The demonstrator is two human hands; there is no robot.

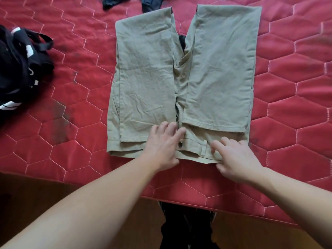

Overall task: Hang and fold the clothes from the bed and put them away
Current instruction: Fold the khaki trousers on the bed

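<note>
Khaki trousers (185, 78) lie flat on the red quilted bed (71, 69), legs folded up over the waistband, which is at the near edge. The left hand (163, 142) rests on the waistband with fingers spread and relaxed, while the right hand (237, 155) pinches the waistband's edge. Dark clothes (19, 69) sit to the left.

Khaki trousers (183, 78) lie flat on the bed (71, 69), both legs folded back up over the seat so the hems sit just short of the waistband — zip and dark button showing in the gap. A black-and-white garment (19, 69) (crumpled) sits well apart at the left edge; dark clothes (129, 2) lie beyond the trousers.
</note>
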